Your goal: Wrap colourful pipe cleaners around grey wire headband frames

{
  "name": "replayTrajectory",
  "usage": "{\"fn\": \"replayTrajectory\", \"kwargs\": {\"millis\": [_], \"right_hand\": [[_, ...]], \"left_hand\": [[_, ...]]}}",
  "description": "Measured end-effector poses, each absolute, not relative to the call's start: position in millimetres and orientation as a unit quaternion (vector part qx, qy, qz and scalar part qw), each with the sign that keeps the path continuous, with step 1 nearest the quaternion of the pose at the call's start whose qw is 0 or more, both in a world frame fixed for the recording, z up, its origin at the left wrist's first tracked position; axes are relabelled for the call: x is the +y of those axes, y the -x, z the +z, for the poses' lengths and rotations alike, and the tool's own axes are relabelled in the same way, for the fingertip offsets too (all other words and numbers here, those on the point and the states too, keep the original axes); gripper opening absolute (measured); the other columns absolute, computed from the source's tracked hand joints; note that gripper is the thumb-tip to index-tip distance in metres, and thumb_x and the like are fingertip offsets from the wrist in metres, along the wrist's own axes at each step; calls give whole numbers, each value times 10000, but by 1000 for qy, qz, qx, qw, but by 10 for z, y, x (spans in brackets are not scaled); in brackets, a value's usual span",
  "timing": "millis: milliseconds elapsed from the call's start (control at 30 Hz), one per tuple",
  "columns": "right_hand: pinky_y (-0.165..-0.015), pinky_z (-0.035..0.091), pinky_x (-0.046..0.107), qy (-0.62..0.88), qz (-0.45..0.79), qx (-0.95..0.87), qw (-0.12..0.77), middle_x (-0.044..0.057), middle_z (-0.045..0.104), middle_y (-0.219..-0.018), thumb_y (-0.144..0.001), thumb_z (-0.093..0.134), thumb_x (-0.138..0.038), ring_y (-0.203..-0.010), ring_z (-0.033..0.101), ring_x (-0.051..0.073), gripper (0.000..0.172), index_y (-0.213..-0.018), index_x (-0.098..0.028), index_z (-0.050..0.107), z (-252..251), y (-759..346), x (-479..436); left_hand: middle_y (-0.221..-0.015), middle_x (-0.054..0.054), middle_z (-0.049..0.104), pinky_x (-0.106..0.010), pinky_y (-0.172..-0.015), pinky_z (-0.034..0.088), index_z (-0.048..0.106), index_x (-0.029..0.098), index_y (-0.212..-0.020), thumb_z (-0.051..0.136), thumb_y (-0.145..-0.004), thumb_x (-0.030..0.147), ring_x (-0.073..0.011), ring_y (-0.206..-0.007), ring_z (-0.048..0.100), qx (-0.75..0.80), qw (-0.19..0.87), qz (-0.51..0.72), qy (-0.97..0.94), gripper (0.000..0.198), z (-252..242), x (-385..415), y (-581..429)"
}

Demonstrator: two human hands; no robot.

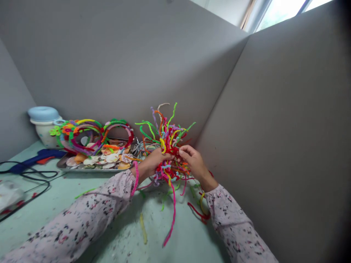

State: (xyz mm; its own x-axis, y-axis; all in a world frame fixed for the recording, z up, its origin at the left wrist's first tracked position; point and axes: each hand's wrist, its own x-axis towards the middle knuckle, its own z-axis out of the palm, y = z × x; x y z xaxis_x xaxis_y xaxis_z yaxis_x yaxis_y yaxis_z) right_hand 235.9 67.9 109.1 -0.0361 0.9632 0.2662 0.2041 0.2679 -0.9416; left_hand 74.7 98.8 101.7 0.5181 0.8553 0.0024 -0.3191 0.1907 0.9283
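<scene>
A big tangled bunch of colourful pipe cleaners rises in front of me, its ends sticking out on all sides. My left hand is closed at the left side of the bunch, its fingertips among red strands. From the right, my right hand pinches at the red pipe cleaners in the middle, thumb and forefinger together. The exact strand between the fingers is hard to make out. One long pink pipe cleaner hangs from the bunch toward the front.
Left of the bunch, a metal tray holds fabric pieces, with fuzzy headbands on top. Beyond are a lidded white pot, a blue glue gun and a black cord. Loose pipe cleaner bits lie on the table. Grey panels enclose it.
</scene>
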Motion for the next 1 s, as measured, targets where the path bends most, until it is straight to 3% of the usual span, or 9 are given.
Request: {"fn": "replayTrajectory", "kwargs": {"millis": [167,300,433,533,667,733,833,1000], "right_hand": [[-658,470,267,467,313,-680,471,-19,618,-757,-754,627,-326,-685,575,140,238,-965,-217,620,1114,-2323,676],[-615,441,251,490,345,-638,483,-34,596,-692,-743,616,-320,-627,542,125,127,-778,-200,594,1130,-2329,673],[-573,445,258,485,376,-623,486,-49,570,-640,-774,588,-332,-580,549,134,124,-793,-220,538,1085,-2326,650],[-687,481,298,483,235,-694,479,6,641,-793,-818,554,-266,-726,610,167,89,-887,-219,586,1045,-2333,606],[-835,468,341,487,69,-743,454,70,673,-963,-845,543,-213,-902,617,201,177,-965,-212,673,1021,-2423,568],[-774,491,324,512,109,-698,488,62,681,-903,-842,564,-249,-826,631,188,155,-931,-205,684,1010,-2479,580],[-617,506,269,524,270,-557,585,5,664,-713,-800,622,-331,-629,622,144,163,-882,-192,643,1004,-2530,632],[-497,485,173,433,416,-345,721,-48,621,-614,-671,745,-308,-519,585,82,249,-799,-186,570,1049,-2537,743]], "left_hand": [[-618,9,665,-220,-528,445,682,109,-935,768,-587,150,-114,-513,575,278,709,406,-505,361,1047,934,-757],[-682,-6,697,-234,-592,500,672,113,-928,824,-532,143,-128,-577,621,261,729,403,-488,426,1060,932,-720],[-680,-29,701,-278,-588,542,660,115,-846,844,-583,234,-158,-581,649,266,762,399,-435,342,1012,975,-666],[-630,-29,679,-285,-547,544,652,110,-811,828,-627,255,-153,-514,628,263,787,391,-397,293,980,989,-632],[-656,-30,669,-219,-510,512,649,124,-860,747,-747,270,-125,-527,622,245,799,421,-353,209,1044,952,-570],[-632,-16,642,-195,-453,471,644,134,-868,696,-800,303,-105,-488,588,245,801,421,-348,190,1092,930,-536],[-518,23,533,-173,-393,388,619,134,-785,676,-813,349,-70,-402,477,214,816,397,-361,224,1112,917,-499],[-471,56,416,-164,-415,317,546,137,-657,771,-696,283,-43,-403,382,163,833,340,-406,270,1006,908,-456]]}}
